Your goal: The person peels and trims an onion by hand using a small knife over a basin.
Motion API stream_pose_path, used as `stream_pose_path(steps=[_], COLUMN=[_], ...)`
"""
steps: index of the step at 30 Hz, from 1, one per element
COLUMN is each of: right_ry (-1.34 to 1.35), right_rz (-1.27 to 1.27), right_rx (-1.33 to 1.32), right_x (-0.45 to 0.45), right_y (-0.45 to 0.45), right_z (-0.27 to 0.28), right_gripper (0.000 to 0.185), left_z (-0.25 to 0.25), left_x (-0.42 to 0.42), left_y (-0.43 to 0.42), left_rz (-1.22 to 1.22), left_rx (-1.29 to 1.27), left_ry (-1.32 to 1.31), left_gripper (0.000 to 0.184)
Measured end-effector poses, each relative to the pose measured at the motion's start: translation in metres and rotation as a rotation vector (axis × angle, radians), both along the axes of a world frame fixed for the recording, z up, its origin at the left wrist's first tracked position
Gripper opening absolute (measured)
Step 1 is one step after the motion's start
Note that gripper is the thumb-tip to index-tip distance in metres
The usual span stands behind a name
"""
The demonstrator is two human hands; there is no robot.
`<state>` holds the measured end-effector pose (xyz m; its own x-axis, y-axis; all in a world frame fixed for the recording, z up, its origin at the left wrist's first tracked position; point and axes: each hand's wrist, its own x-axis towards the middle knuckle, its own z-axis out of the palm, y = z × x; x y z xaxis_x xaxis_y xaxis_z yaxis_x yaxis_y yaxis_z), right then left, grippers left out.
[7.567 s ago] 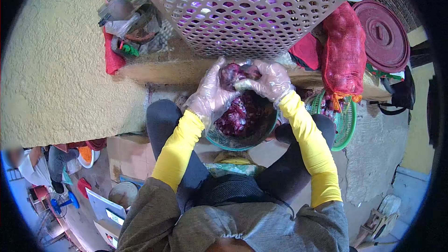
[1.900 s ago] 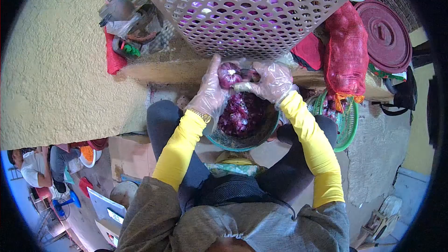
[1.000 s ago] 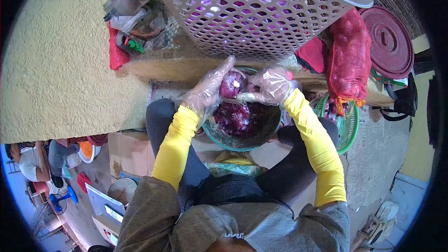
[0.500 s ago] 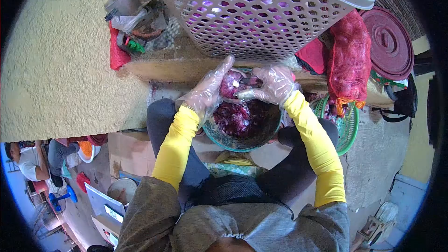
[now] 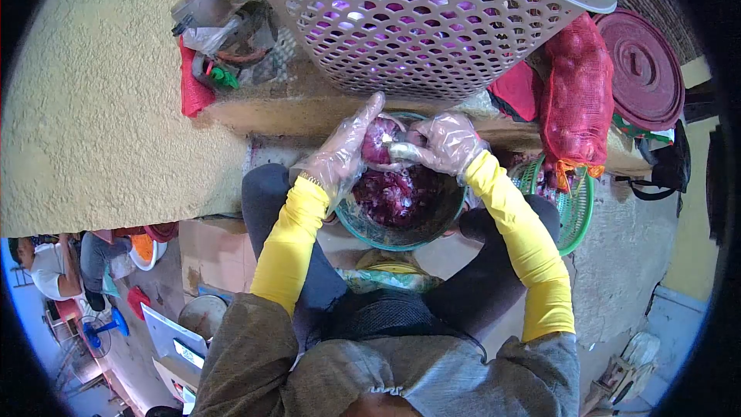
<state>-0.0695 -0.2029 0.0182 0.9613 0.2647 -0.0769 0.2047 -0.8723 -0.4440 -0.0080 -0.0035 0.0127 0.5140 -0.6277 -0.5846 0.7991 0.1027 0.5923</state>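
- Onion (image 5: 376,140), purple: gripped in our gloved left hand (image 5: 343,147), above the basin (image 5: 445,221).
- Right hand (image 5: 453,142), gloved: touching the onion; whether it clutches anything, we cannot tell.
- Skins (image 5: 395,195), purple: inside the basin.
- Basket (image 5: 432,25), perforated: beyond the basin.

Text check, head view: no word, number or brand legible. Marks seen but unread: a small pale label (image 5: 189,354) with dark print on the white box (image 5: 164,330) at lower left, too small to make out; a second patch (image 5: 187,394) below it, likewise illegible. Pale squiggle (image 5: 386,391) at the neckline of the grey shirt (image 5: 324,371); lettering or stitching, cannot tell. Raised shape (image 5: 635,69) on the maroon lid (image 5: 656,100): no readable character.
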Motion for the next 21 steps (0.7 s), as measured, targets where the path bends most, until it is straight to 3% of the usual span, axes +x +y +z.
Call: stream_pose_path(steps=[11, 13, 17, 21], right_ry=[-0.006, 0.095, 0.026, -0.091], right_rz=[0.058, 0.143, 0.254, 0.033], right_rx=[0.000, -0.089, -0.175, -0.032], right_x=[-0.003, -0.006, -0.011, -0.011], right_y=[0.005, 0.006, 0.009, 0.006], right_z=[0.013, 0.021, 0.015, 0.009], right_gripper=[0.059, 0.064, 0.063, 0.061], left_z=[-0.008, -0.013, -0.003, -0.013], left_x=[-0.002, 0.000, 0.006, 0.010], left_y=[-0.004, -0.004, -0.003, -0.001], left_rz=[0.097, 0.123, 0.178, 0.185], left_rx=[0.053, 0.032, 0.016, 0.042], left_ry=[0.003, -0.021, -0.012, 0.025], left_gripper=[0.050, 0.054, 0.059, 0.055])
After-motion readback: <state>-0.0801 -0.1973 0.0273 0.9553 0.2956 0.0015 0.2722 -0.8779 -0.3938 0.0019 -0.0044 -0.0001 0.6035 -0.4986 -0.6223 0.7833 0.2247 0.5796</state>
